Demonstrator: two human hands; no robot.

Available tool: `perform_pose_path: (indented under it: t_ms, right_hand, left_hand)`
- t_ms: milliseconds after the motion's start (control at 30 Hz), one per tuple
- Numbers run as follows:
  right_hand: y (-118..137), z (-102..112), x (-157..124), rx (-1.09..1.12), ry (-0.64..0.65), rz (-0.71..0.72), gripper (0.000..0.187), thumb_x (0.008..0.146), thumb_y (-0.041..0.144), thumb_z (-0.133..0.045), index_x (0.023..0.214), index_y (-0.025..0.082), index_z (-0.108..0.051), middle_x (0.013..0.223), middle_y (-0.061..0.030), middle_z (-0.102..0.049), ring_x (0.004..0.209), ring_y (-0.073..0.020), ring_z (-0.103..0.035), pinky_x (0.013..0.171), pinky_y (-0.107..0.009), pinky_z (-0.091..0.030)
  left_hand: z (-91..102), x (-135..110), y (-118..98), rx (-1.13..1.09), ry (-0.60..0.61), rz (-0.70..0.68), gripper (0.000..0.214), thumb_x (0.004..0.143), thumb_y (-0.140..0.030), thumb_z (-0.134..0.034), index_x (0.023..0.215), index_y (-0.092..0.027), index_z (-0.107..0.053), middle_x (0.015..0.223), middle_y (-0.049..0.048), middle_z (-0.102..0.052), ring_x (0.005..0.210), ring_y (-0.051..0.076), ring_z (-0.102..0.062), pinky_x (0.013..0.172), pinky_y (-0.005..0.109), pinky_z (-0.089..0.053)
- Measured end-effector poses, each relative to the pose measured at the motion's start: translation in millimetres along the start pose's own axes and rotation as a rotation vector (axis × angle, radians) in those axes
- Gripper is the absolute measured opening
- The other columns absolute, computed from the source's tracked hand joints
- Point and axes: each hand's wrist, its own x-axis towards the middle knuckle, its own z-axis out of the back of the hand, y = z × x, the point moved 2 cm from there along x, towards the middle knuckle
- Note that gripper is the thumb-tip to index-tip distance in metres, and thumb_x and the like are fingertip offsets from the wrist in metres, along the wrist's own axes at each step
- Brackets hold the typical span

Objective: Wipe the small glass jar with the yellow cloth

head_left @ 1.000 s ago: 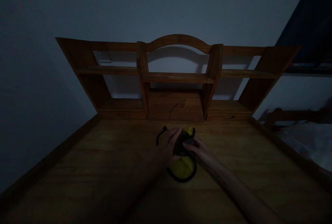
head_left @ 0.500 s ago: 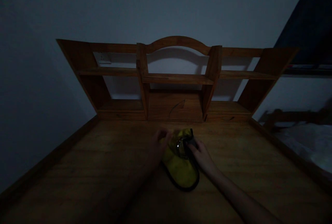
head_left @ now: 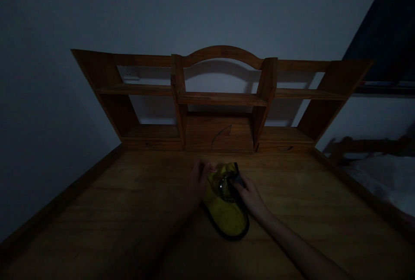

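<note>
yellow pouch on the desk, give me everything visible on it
The yellow pouch looks like soft fabric with dark edging along its rounded near end. It lies flat on the wooden desk, just in front of the shelf unit. Its far end is bunched around something dark and shiny. The left hand and right hand grip that end from either side. Dim light hides finer detail.

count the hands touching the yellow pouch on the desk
2. The left hand grips the far left edge of the yellow pouch; the right hand holds its far right side, by a dark part. The room is dim, so finger detail is unclear.
</note>
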Motion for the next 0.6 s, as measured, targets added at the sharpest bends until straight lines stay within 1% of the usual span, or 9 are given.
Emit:
perform_pose_path:
  t_ms: [100,167,267,333,500,600]
  right_hand:
    - [1.8,-0.9,-0.3,0.032,0.014,-0.005,0.029,0.079,0.031,-0.057,0.104,0.021,-0.067,0.097,-0.0035,-0.071,0.093,-0.0269,-0.062,0.085,-0.038,-0.046]
    - [2.8,-1.1,-0.9,0.036,0.017,0.002,0.029,0.080,0.031,-0.057,0.105,0.021,-0.067,0.099,-0.0036,-0.071,0.094,-0.0269,-0.061,0.086,-0.038,-0.045]
    - [2.6,-0.9,-1.0,0.022,0.016,0.010,0.029,0.080,0.030,-0.057,0.106,0.021,-0.066,0.104,-0.0039,-0.070,0.097,-0.0271,-0.061,0.088,-0.038,-0.044]
    - [2.0,-0.7,-0.6,0.008,0.015,0.010,0.029,0.080,0.030,-0.057,0.106,0.021,-0.067,0.103,-0.0042,-0.070,0.095,-0.0273,-0.061,0.088,-0.039,-0.044]
    - [3.2,-1.0,-0.8,0.034,0.018,0.001,0.030,0.081,0.031,-0.057,0.107,0.022,-0.067,0.101,-0.0038,-0.071,0.096,-0.0274,-0.061,0.088,-0.038,-0.044]
    - [4.5,-1.3,-1.1,0.045,0.018,-0.006,0.030,0.080,0.033,-0.057,0.106,0.022,-0.067,0.101,-0.0038,-0.071,0.096,-0.0277,-0.061,0.088,-0.038,-0.045]
  left_hand:
    - [-1.0,0.1,3.0,-0.025,-0.009,-0.003,0.025,0.091,-0.043,-0.046,0.084,-0.020,-0.052,0.077,0.0004,-0.062,0.074,0.015,-0.061,0.071,0.028,-0.049]
    - [-0.5,0.7,4.4,-0.004,0.005,-0.002,0.024,0.090,-0.043,-0.048,0.084,-0.020,-0.053,0.078,0.0008,-0.062,0.075,0.016,-0.061,0.071,0.028,-0.049]
    - [2.1,1.9,6.2,0.029,-0.009,0.015,0.023,0.088,-0.042,-0.052,0.084,-0.020,-0.055,0.079,0.0012,-0.063,0.076,0.016,-0.061,0.069,0.028,-0.049]
    - [2.8,2.8,6.8,0.029,-0.010,0.020,0.023,0.087,-0.042,-0.053,0.085,-0.020,-0.056,0.081,0.0019,-0.064,0.079,0.017,-0.062,0.070,0.029,-0.049]
    - [1.1,3.3,5.5,0.000,-0.042,0.022,0.024,0.086,-0.042,-0.055,0.081,-0.019,-0.056,0.077,0.0017,-0.064,0.075,0.017,-0.064,0.069,0.029,-0.051]
    - [-0.3,2.7,3.2,-0.038,-0.027,0.011,0.021,0.086,-0.040,-0.055,0.082,-0.020,-0.054,0.078,0.0013,-0.065,0.076,0.017,-0.064,0.071,0.029,-0.051]
